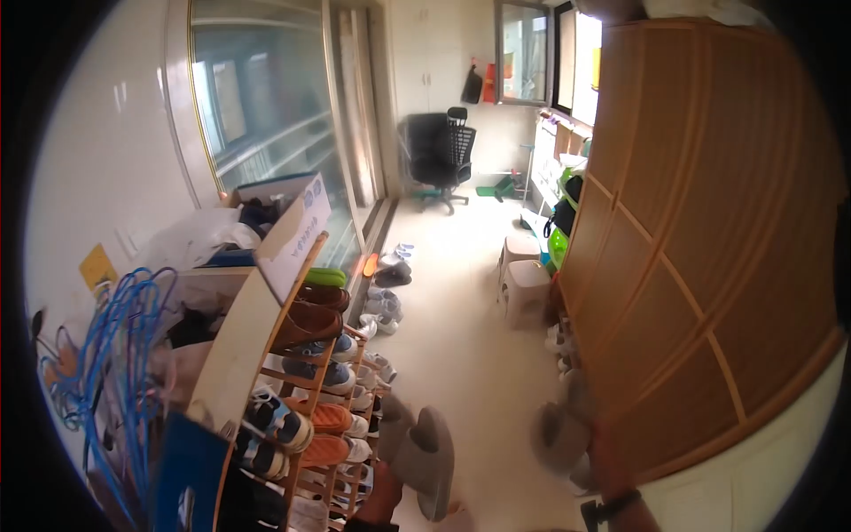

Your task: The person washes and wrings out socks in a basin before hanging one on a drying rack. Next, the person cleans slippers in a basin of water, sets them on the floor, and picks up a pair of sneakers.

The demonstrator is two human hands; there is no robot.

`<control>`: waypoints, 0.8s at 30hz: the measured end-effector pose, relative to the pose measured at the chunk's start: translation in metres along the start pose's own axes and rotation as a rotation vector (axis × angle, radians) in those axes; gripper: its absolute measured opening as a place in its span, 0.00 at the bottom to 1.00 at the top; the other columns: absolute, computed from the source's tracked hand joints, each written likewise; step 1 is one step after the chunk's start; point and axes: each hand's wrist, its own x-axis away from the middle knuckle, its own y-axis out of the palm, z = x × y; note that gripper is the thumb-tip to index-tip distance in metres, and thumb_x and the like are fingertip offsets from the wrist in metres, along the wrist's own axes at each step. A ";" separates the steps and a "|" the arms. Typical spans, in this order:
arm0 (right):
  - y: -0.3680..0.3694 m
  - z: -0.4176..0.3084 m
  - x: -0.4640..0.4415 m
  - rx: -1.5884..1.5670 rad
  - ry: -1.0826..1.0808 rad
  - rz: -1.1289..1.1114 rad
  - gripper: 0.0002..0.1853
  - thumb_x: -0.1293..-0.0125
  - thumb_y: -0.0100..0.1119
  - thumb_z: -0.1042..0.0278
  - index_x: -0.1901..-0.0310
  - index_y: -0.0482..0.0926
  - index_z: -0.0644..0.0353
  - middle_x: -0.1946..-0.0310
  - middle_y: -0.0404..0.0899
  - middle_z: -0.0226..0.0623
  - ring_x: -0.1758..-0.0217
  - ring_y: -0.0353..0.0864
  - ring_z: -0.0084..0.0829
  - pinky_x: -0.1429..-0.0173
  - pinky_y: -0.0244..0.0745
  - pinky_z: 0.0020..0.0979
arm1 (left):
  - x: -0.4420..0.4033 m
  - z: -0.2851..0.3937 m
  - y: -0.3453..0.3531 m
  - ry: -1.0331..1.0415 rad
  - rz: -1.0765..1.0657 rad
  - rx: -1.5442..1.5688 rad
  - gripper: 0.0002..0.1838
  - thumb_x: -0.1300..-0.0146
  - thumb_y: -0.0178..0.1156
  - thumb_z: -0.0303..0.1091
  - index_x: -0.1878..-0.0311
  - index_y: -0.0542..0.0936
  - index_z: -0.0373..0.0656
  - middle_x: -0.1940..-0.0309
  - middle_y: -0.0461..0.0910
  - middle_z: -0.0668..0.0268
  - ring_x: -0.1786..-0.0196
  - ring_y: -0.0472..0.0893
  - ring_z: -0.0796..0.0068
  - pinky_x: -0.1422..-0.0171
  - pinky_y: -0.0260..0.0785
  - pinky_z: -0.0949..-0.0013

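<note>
At the bottom centre my left hand [383, 493] holds a grey slipper [430, 461], its fingers closed at the slipper's near side. A second grey slipper part shows just behind it. My right hand [610, 461], smeared by motion, is at the lower right beside a blurred grey slipper [560, 436]; its fingers cannot be made out. A dark band is on the right wrist. Left of my left hand stands a wooden shoe rack [295, 390] with several shoes, among them orange ones [326, 418] and brown ones [306, 326].
Several shoes [383, 306] line the floor beyond the rack. Two stacked-looking stools [528, 288] stand by the wooden cabinet [700, 213] on the right. An office chair [441, 160] is at the back. Blue cords [120, 355] and an open box [297, 235] are at left.
</note>
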 end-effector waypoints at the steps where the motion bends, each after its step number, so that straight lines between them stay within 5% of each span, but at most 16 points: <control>1: 0.002 0.006 -0.020 -0.097 0.078 0.049 0.14 0.37 0.52 0.71 0.50 0.74 0.63 0.57 0.78 0.34 0.55 0.77 0.26 0.51 0.73 0.30 | -0.036 -0.027 0.022 -0.218 0.054 0.335 0.15 0.38 0.54 0.32 0.51 0.75 0.35 0.56 0.79 0.60 0.57 0.79 0.69 0.52 0.71 0.66; 2: -0.003 0.016 -0.045 -0.091 0.099 0.068 0.14 0.37 0.52 0.71 0.50 0.75 0.63 0.58 0.78 0.34 0.56 0.78 0.26 0.52 0.73 0.30 | -0.063 -0.041 0.037 -0.432 0.108 0.660 0.14 0.40 0.56 0.32 0.53 0.77 0.36 0.58 0.80 0.62 0.58 0.80 0.71 0.53 0.72 0.67; 4: -0.020 0.037 -0.093 -0.103 0.144 0.128 0.13 0.38 0.52 0.72 0.51 0.75 0.63 0.59 0.79 0.33 0.57 0.78 0.26 0.53 0.73 0.29 | -0.126 0.068 0.016 -0.201 -0.018 0.158 0.13 0.39 0.56 0.32 0.53 0.78 0.37 0.59 0.81 0.64 0.58 0.80 0.73 0.53 0.72 0.68; 7: -0.024 0.044 -0.144 -0.152 0.166 0.240 0.13 0.38 0.52 0.72 0.53 0.76 0.63 0.59 0.79 0.33 0.57 0.77 0.25 0.53 0.73 0.30 | -0.217 0.052 0.044 -0.355 0.001 0.721 0.12 0.39 0.55 0.31 0.54 0.79 0.39 0.60 0.81 0.65 0.59 0.80 0.74 0.55 0.72 0.70; 10: -0.021 0.050 -0.211 -0.210 0.159 0.300 0.12 0.39 0.52 0.73 0.54 0.76 0.64 0.59 0.79 0.34 0.57 0.77 0.25 0.54 0.73 0.30 | -0.302 0.057 0.047 -0.237 -0.016 0.517 0.12 0.39 0.55 0.31 0.53 0.78 0.39 0.60 0.81 0.65 0.59 0.79 0.76 0.55 0.72 0.71; 13: -0.009 0.053 -0.305 -0.236 0.121 0.295 0.11 0.40 0.52 0.73 0.56 0.77 0.64 0.60 0.79 0.34 0.56 0.76 0.25 0.54 0.72 0.30 | -0.375 0.004 0.051 -0.344 0.048 0.617 0.14 0.42 0.58 0.28 0.51 0.77 0.38 0.59 0.80 0.66 0.59 0.79 0.76 0.56 0.71 0.71; 15: 0.018 0.026 -0.357 -0.073 0.086 0.227 0.12 0.41 0.52 0.73 0.56 0.77 0.64 0.60 0.79 0.34 0.56 0.76 0.25 0.53 0.71 0.30 | -0.429 0.038 0.042 -0.461 0.182 0.900 0.17 0.40 0.57 0.29 0.47 0.74 0.39 0.56 0.79 0.65 0.56 0.78 0.72 0.53 0.71 0.70; 19: 0.096 -0.038 -0.477 0.576 0.082 0.077 0.15 0.47 0.54 0.73 0.56 0.75 0.66 0.60 0.79 0.36 0.54 0.75 0.26 0.51 0.70 0.31 | -0.491 -0.041 0.023 -0.442 0.186 0.803 0.21 0.35 0.51 0.35 0.40 0.68 0.39 0.46 0.74 0.62 0.48 0.76 0.70 0.46 0.70 0.67; 21: 0.126 0.009 -0.565 0.176 -0.022 -0.022 0.15 0.47 0.55 0.73 0.57 0.76 0.66 0.62 0.80 0.37 0.56 0.76 0.27 0.52 0.70 0.31 | -0.526 -0.011 0.009 -0.433 0.234 0.772 0.20 0.36 0.53 0.37 0.42 0.70 0.40 0.50 0.76 0.63 0.51 0.78 0.71 0.48 0.72 0.67; 23: 0.163 0.013 -0.635 0.317 -0.181 -0.057 0.15 0.48 0.57 0.71 0.58 0.76 0.65 0.65 0.81 0.41 0.57 0.79 0.32 0.53 0.71 0.32 | -0.566 -0.012 0.002 -0.429 0.284 0.820 0.21 0.37 0.54 0.37 0.42 0.71 0.40 0.51 0.77 0.63 0.52 0.78 0.71 0.48 0.72 0.67; 24: 0.188 -0.015 -0.653 0.455 -0.283 -0.044 0.15 0.50 0.57 0.70 0.59 0.76 0.65 0.67 0.79 0.47 0.60 0.80 0.42 0.55 0.72 0.35 | -0.587 -0.025 -0.002 -0.435 0.301 0.883 0.22 0.37 0.54 0.36 0.41 0.70 0.40 0.50 0.76 0.64 0.51 0.78 0.71 0.47 0.71 0.66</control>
